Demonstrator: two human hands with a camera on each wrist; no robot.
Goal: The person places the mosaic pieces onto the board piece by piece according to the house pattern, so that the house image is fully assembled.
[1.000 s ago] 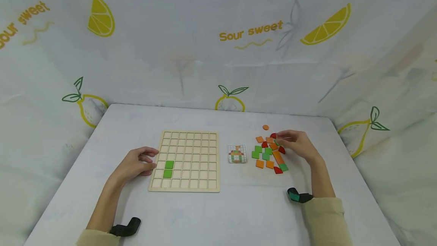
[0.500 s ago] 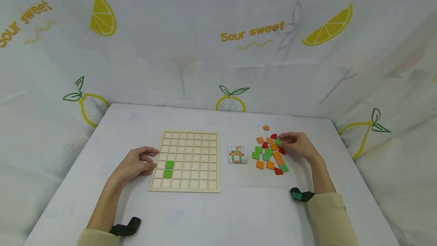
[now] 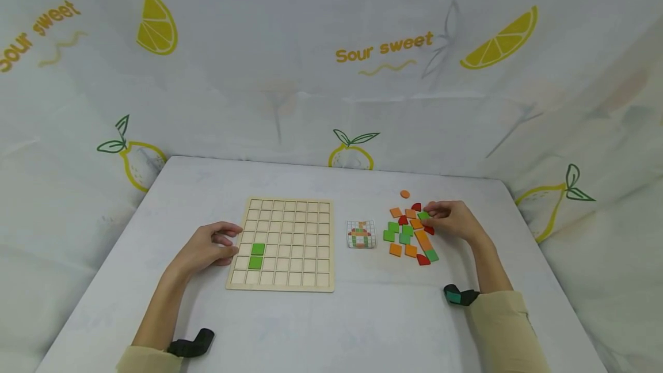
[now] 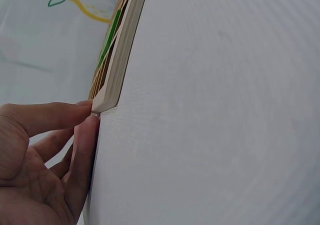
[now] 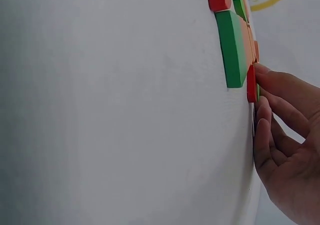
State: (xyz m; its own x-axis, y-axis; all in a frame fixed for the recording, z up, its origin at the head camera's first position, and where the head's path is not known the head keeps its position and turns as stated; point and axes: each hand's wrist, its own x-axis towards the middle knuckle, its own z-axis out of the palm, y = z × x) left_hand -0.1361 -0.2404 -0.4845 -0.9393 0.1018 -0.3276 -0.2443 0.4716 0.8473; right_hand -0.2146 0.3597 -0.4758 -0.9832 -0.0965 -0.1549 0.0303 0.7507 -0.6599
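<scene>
A wooden grid board (image 3: 321, 288) lies on the white table, with two green square tiles (image 3: 258, 249) in its left part. My left hand (image 3: 204, 249) rests at the board's left edge, thumb and fingertips touching the rim; the left wrist view shows the thumb (image 4: 60, 117) at a corner. On the right, my right hand (image 3: 453, 219) pinches a green tile (image 3: 423, 215) between thumb and fingers at the pile's right side. A red quarter-round tile (image 5: 251, 85) lies by the thumb in the right wrist view. The fingertips partly hide the tiles there.
Between board and pile lies a small pattern card (image 3: 361, 235). Several orange, green and red tiles are spread around, including an orange rectangle (image 3: 422, 240), an orange disc (image 3: 405, 194) behind, and a red quarter-round (image 3: 423, 259) in front. A lemon-print curtain (image 3: 290, 96) hangs behind the table.
My right hand has drawn slightly back to the right, and more of the green tile at its fingertips shows. My left hand and the board have stayed put.
</scene>
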